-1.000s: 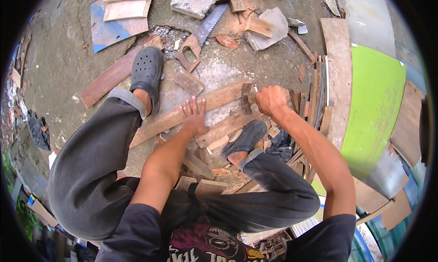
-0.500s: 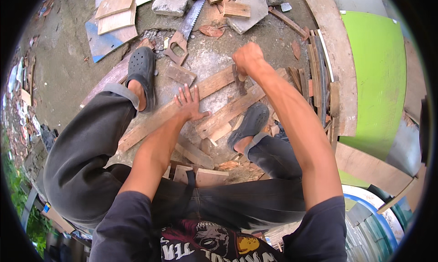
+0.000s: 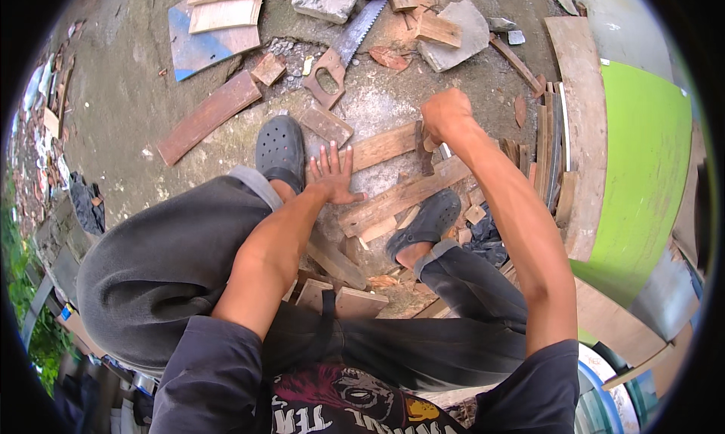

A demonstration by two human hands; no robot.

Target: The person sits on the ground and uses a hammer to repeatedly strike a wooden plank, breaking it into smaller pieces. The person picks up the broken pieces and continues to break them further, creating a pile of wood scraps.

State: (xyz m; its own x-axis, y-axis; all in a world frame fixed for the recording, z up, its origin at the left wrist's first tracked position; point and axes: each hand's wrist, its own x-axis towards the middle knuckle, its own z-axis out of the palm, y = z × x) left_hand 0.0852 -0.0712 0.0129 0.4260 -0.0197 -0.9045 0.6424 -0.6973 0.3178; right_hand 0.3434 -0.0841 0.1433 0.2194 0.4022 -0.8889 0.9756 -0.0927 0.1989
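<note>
The left hand [image 3: 332, 176] lies spread flat, pinning a wooden plank [image 3: 381, 147]; the right hand [image 3: 445, 115] is fisted round a dark tool, hardly visible. The plank looks stiff, light and splintery, best held flat, clear of its ends

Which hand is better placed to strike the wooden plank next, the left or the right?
Probably the right hand: it is closed around a dark tool above the wooden plank. The left hand lies flat with spread fingers, pressing the plank.

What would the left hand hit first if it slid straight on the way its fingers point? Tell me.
Probably the small flat wooden offcut just beyond the left hand fingertips; farther along lies the wooden-handled handsaw. Depth is unclear.
</note>
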